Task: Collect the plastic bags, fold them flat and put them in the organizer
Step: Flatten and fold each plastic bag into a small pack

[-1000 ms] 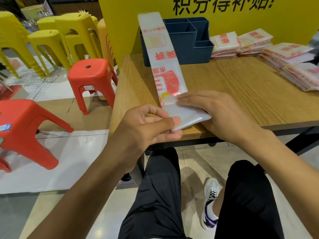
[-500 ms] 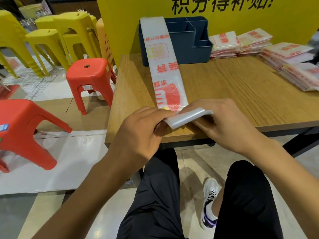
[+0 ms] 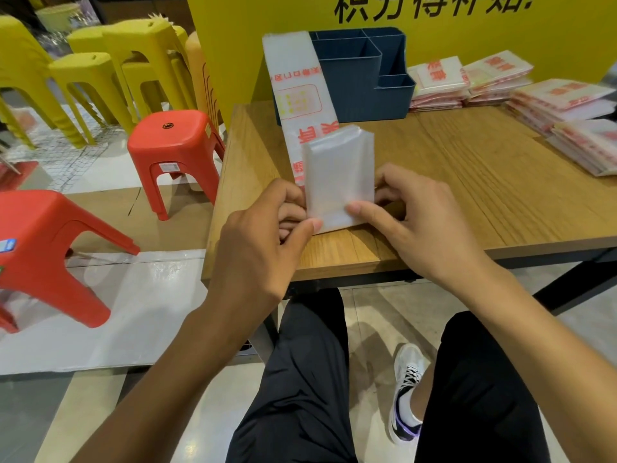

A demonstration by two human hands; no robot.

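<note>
A long white plastic bag with red print [image 3: 300, 91] lies as a narrow strip on the wooden table [image 3: 467, 182], its far end leaning against the dark blue organizer [image 3: 360, 71]. Its near end is turned up and over into a plain white flap that stands above the strip. My left hand [image 3: 267, 235] pinches the flap's lower left corner between thumb and fingers. My right hand [image 3: 410, 222] pinches the lower right corner, thumb on top. The organizer's compartments look empty from here.
Stacks of folded red-and-white bags [image 3: 541, 105] lie at the table's back right. A yellow sign [image 3: 467, 35] rises behind the organizer. Red stools [image 3: 173, 145] and yellow stools [image 3: 110, 71] stand on the floor to the left. My legs are under the table edge.
The near end of the bag, flat at the table edge a second ago, has been lifted and turned over away from me. Both hands moved forward with it.
</note>
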